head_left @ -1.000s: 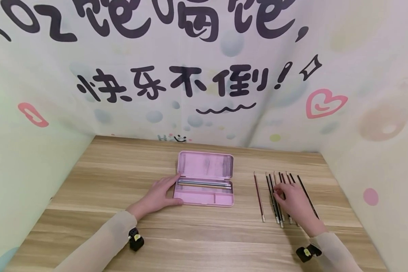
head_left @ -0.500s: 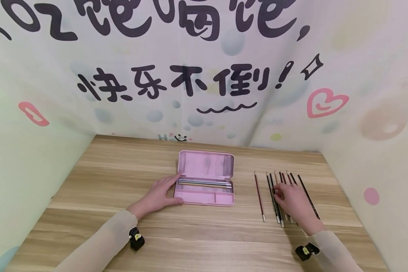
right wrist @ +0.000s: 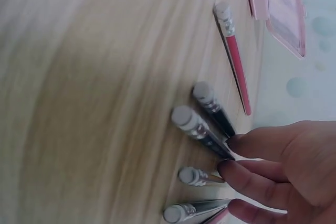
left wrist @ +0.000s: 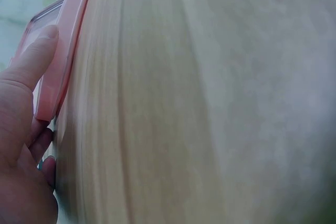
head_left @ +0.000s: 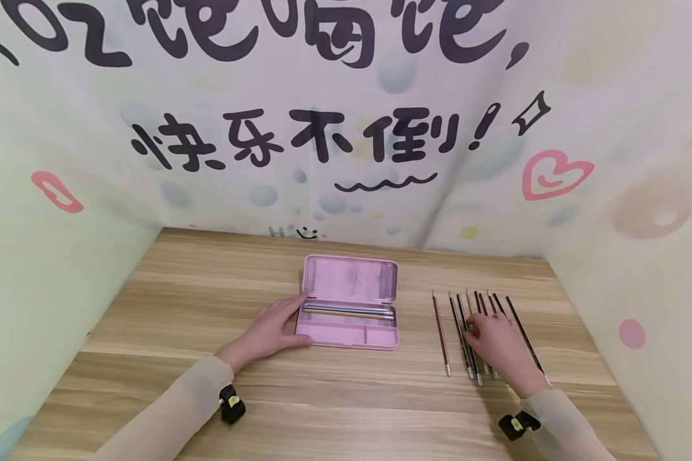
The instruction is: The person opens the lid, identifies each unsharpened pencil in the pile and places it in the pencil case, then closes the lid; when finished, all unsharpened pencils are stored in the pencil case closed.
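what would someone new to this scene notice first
Probably the bold black lettering across the wall behind the table. Next, perhaps, the open pink case on the table, its left end in the left hand. The right hand is over a spread of pencils farther right.

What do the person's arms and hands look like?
The left sleeve and right sleeve are long and pale beige. The left wrist device and right wrist device are each black with a yellowish mark. The left hand and right hand wear no gloves.
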Demonstrator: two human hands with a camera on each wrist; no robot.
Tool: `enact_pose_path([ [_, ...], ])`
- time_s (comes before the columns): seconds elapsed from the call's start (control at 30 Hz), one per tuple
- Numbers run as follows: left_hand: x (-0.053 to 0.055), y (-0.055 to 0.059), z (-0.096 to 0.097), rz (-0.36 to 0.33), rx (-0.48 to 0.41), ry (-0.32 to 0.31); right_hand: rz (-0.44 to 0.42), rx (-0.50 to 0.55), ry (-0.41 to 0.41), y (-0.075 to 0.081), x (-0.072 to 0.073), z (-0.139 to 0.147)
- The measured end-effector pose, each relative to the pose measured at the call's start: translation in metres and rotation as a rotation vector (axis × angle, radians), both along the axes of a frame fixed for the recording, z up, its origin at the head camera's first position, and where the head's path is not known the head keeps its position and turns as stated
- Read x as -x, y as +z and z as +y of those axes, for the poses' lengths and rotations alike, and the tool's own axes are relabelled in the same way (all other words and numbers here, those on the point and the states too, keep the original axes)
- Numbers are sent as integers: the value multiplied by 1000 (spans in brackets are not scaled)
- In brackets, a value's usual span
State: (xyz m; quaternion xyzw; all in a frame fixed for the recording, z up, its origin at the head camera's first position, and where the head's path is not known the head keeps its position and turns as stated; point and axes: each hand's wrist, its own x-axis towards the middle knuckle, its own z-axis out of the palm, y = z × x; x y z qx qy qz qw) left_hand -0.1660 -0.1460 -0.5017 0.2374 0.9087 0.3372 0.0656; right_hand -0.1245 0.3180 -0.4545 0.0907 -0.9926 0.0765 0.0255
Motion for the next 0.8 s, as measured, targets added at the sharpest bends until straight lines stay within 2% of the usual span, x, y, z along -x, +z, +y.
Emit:
enact_pose_path([
  [0.47, -1, 1, 1, -4, 2, 4, -12, -31, -41, -3, 4, -4],
  [0.67, -1, 1, 1, -9, 2, 3, 36, 18, -7, 6, 5, -6],
  [0.8, 0, 1, 0, -6, 4, 4, 21, 48, 12, 14, 8, -9],
])
